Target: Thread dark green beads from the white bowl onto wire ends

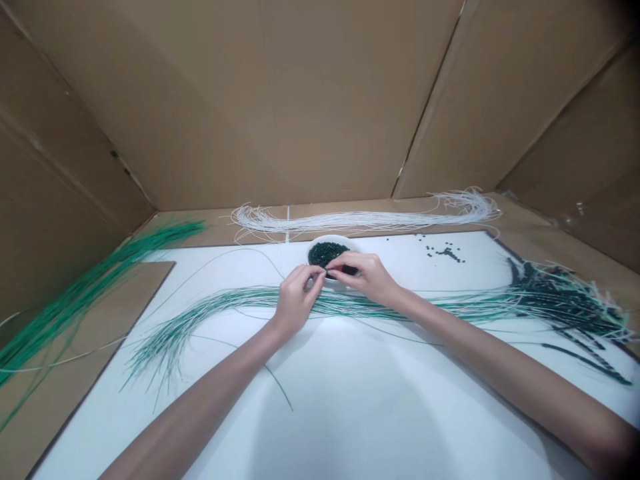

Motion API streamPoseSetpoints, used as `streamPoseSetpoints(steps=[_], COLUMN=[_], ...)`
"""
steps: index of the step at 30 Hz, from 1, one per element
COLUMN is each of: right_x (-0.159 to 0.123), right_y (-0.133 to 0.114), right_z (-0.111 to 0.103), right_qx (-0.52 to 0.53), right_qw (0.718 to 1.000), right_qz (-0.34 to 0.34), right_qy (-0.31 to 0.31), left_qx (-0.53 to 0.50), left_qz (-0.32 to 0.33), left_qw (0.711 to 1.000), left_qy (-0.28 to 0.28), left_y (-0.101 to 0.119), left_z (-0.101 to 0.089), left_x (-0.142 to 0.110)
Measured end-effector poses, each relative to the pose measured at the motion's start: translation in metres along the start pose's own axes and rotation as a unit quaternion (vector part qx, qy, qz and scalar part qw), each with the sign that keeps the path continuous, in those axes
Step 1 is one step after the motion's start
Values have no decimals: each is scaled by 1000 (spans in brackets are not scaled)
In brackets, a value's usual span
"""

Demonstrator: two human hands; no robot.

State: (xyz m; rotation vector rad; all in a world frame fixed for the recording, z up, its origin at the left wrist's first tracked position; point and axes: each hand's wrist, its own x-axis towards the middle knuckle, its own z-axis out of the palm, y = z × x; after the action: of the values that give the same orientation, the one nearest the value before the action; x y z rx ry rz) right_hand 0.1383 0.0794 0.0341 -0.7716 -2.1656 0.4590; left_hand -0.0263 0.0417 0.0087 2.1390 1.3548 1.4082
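My left hand [294, 300] is closed in a pinch at the near edge of a white bowl [345, 241]. A thin strand [220, 255] curves over the table from the left up to this hand. My right hand [370, 275] meets it fingertip to fingertip, pinching what looks like a small dark bead; the fingers partly hide it. Dark green beads [320, 253] fill the bowl behind the fingers. Beneath both wrists runs a long bundle of green and white strands [240, 298], fanned out at its left end.
Dark beaded strand ends [560, 300] pile up at the right. Loose beads [447, 253] lie scattered behind them on the white board [320, 400]. A bundle of white strands [350, 221] lies along the back; green strands [100, 290] lie at the left. Cardboard walls [280, 100] surround the table.
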Motion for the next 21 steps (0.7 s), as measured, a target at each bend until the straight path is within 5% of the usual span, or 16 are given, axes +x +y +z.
streamPoseSetpoints(steps=[10,21], right_x=[1,2], right_y=[-1,1], right_z=[-6,-5], right_qx=[52,42], right_qw=[996,996], right_qz=[69,79], right_qy=[15,17], left_qx=[-22,-16], left_qz=[-52,-24], left_qw=[998,1000], left_qy=[17,2], left_y=[-1,4], left_z=[1,-2], left_x=[0,2])
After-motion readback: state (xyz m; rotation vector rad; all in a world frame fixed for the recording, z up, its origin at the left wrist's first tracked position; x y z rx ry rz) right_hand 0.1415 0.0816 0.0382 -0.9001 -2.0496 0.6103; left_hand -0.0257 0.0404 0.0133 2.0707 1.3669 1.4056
